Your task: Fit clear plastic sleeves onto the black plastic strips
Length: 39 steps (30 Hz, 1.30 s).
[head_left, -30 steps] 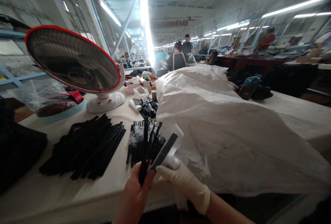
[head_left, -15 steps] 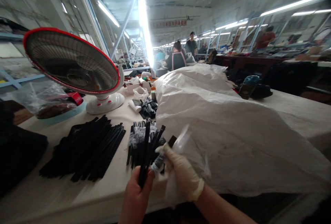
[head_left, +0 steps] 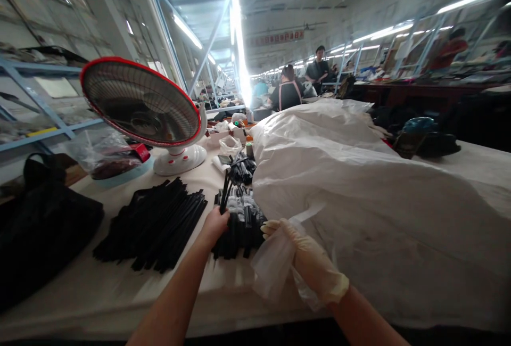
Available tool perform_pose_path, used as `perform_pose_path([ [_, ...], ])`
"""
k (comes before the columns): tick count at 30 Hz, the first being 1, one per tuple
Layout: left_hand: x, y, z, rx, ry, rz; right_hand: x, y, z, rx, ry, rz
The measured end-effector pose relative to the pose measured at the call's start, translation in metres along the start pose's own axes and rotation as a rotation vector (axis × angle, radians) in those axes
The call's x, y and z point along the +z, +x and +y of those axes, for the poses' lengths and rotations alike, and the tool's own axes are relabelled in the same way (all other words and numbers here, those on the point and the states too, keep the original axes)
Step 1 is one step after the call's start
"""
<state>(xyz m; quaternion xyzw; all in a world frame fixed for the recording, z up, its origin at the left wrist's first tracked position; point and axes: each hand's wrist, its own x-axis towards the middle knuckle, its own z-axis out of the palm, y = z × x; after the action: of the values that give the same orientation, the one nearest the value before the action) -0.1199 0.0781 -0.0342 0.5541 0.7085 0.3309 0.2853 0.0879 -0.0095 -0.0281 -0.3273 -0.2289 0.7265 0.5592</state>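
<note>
My bare left hand (head_left: 215,224) is stretched forward over the table and closed round a few thin black sticks (head_left: 224,192) that point up and away. It hovers at the near end of a small pile of bagged black sticks (head_left: 243,223). My right hand (head_left: 307,261), in a cream glove, is closed on clear narrow plastic sleeves (head_left: 275,261) that hang below it, one tip sticking out to the right. A wide heap of loose black sticks (head_left: 159,223) lies left of my left hand.
A big white sack (head_left: 359,186) covers the table's right half. A red-rimmed fan heater (head_left: 139,104) stands at the back left beside a plastic bag (head_left: 104,154). A black bag (head_left: 40,229) sits far left. Two people (head_left: 289,90) work further back.
My left hand has reached forward with its sticks to the bagged pile. The black stick that my right hand was sleeving is gone from it; only clear sleeves remain there. The view shifted left.
</note>
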Motion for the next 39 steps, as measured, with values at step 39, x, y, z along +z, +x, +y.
perform_pose_path([
  [39, -0.028, -0.166, 0.000, 0.150, -0.176, -0.093, -0.004, -0.002, -0.036, -0.372, -0.691, 0.177],
])
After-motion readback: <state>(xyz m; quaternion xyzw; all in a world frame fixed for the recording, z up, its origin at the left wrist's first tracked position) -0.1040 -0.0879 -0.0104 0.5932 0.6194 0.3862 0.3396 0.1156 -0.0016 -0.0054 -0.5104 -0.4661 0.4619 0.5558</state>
